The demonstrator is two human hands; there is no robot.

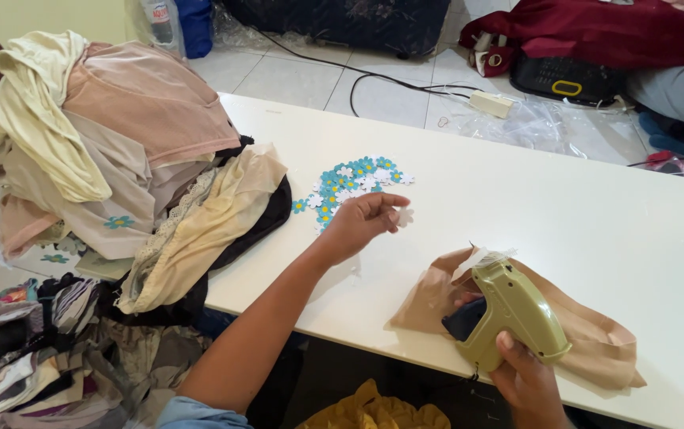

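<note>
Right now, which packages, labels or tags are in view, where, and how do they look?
Flower tags: heap mid-table, teal and white with yellow centres.
White tag: flower-shaped, at the left hand fingertips.
Bottle: top left on the floor, clear, with a label.
Plastic wrap: floor beyond the table, clear, crumpled.

tagging gun (513,314): olive green, dark trigger | garment under it (596,342): tan-beige, plain | paper flowers (351,184): teal and white, yellow centres | table (533,206): white | clothes pile (119,151): cream, peach, pale yellow, one teal flower tag | floor tiles (294,75): off-white
</note>
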